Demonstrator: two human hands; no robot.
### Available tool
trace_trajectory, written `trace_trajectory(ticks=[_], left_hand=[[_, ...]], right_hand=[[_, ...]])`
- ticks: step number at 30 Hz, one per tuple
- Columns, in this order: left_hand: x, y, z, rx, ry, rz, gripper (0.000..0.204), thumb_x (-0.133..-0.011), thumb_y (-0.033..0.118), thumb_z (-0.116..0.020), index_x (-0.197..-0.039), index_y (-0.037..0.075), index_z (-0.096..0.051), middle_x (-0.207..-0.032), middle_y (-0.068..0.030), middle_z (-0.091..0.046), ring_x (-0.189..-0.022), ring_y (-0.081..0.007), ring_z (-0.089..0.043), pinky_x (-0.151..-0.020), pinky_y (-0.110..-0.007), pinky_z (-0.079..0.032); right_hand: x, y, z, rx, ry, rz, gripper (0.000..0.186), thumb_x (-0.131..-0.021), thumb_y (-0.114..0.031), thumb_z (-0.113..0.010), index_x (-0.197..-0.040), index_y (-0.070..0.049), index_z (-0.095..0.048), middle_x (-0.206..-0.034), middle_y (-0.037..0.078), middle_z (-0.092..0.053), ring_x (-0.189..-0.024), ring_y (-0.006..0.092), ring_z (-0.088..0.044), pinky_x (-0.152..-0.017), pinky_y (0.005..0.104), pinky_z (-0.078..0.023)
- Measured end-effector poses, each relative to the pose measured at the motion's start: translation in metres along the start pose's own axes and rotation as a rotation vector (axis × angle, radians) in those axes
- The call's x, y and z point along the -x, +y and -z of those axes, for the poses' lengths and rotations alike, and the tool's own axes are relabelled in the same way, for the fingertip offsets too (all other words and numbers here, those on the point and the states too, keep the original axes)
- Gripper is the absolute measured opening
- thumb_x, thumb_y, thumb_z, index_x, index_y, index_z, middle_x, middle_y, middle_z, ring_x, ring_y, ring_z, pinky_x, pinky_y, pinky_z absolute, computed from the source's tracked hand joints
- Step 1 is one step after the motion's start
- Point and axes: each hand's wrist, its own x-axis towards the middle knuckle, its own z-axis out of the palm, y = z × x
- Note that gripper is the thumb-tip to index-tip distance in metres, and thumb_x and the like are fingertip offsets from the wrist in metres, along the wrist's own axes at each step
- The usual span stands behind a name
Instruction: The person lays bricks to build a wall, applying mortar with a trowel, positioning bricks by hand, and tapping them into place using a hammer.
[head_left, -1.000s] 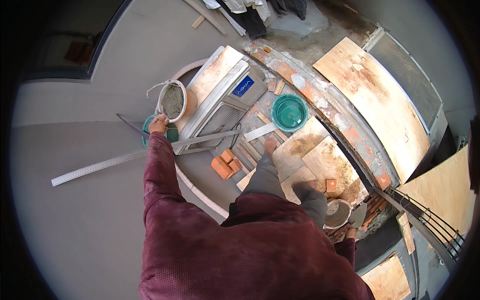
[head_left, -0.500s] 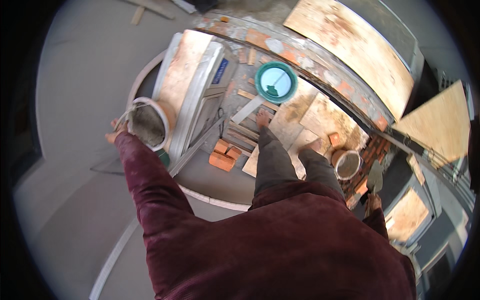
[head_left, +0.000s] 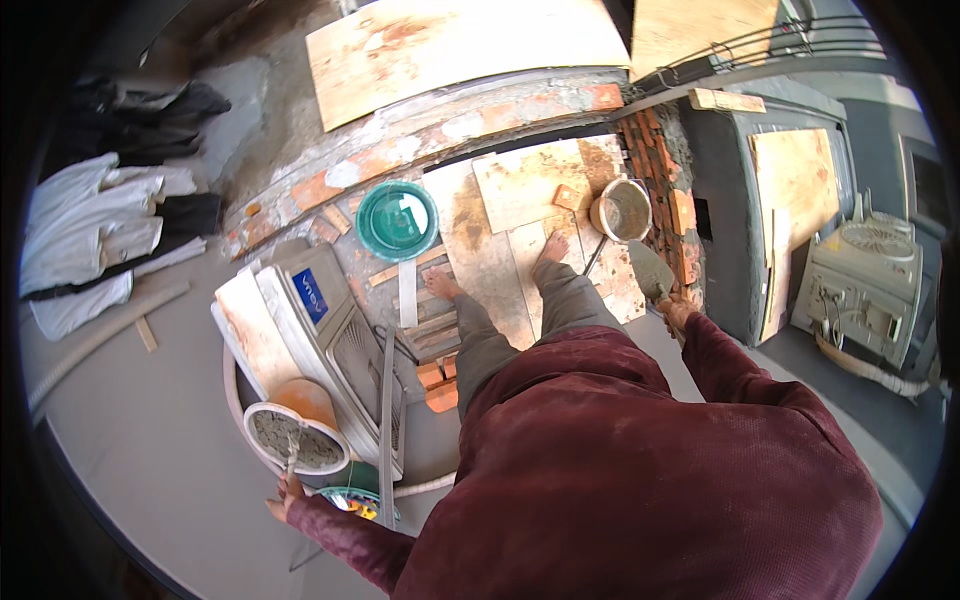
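Note:
My left hand (head_left: 287, 497) is closed around the whitish handle of an orange bucket (head_left: 306, 400) of grey mortar, beside a boxy white appliance unit (head_left: 335, 325). The bucket tilts toward me, its mouth facing my hand. In my right hand (head_left: 680, 312), a trowel (head_left: 652, 272) is gripped by its handle, with its broad grey blade pointing away from me. The blade is close to a second bucket (head_left: 622, 212) coated in mortar. A low brick wall (head_left: 665, 190) rises just right of that bucket. One loose brick (head_left: 567, 197) lies on the boards next to it.
A green basin (head_left: 397, 220) of water stands ahead of my feet, on wooden slats and plywood boards (head_left: 510, 190). Stacked bricks (head_left: 437, 385) lie by my left leg. A long metal straightedge (head_left: 387, 430) leans near the unit. A green tub of tools (head_left: 360, 503) is near my left forearm.
My view has swung to the right. The mortar bucket in my left hand now tilts toward me, lower in view. My right hand has brought the trowel near the second bucket.

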Motion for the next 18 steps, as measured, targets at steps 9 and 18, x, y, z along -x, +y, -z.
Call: trace_trajectory(ticks=[9,18], left_hand=[[0.23,-0.095,0.01,-0.507,-0.887,0.37,0.041,-0.097,0.042,-0.059,-0.074,0.011,-0.045,-0.059,0.0017,-0.031,-0.048,-0.0136,-0.026,-0.061,-0.039,-0.038],[0.36,-0.393,0.004,-1.184,-1.19,0.482,0.043,-0.096,0.049,-0.058,-0.071,0.015,-0.048,-0.054,0.0049,-0.028,-0.045,-0.0124,-0.025,-0.058,-0.037,-0.038]], right_hand=[[-0.026,0.027,-0.013,-0.399,-0.064,0.057,0.041,-0.088,-0.023,-0.062,-0.122,-0.007,-0.047,-0.065,0.003,-0.051,-0.043,0.016,-0.05,-0.037,0.0343,-0.041],[-0.097,0.132,-0.067,-1.047,-0.126,-0.051,0.023,-0.084,-0.006,-0.071,-0.093,-0.007,-0.05,-0.063,0.004,-0.052,-0.044,0.0159,-0.051,-0.039,0.034,-0.045]])
